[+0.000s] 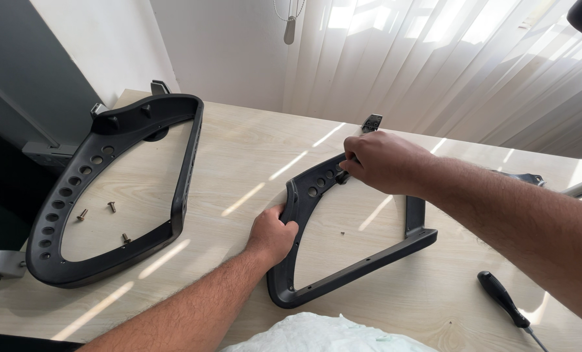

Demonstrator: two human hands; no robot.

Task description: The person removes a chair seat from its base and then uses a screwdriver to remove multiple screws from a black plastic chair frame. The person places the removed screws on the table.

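Two black plastic chair-armrest frames lie on a light wooden table [239,150]. My left hand [275,231] grips the curved left edge of the nearer frame [363,264]. My right hand [382,163] is closed over the top of that frame, fingers pinched on a small part near its row of holes; the part itself is hidden. The second frame [102,189] lies apart at the left, untouched.
Three loose screws [82,214] lie inside the left frame. A small screw [342,232] lies inside the nearer frame. A black-handled screwdriver [503,300] rests at the right front. White crumpled plastic [323,336] sits at the front edge. Curtains hang behind.
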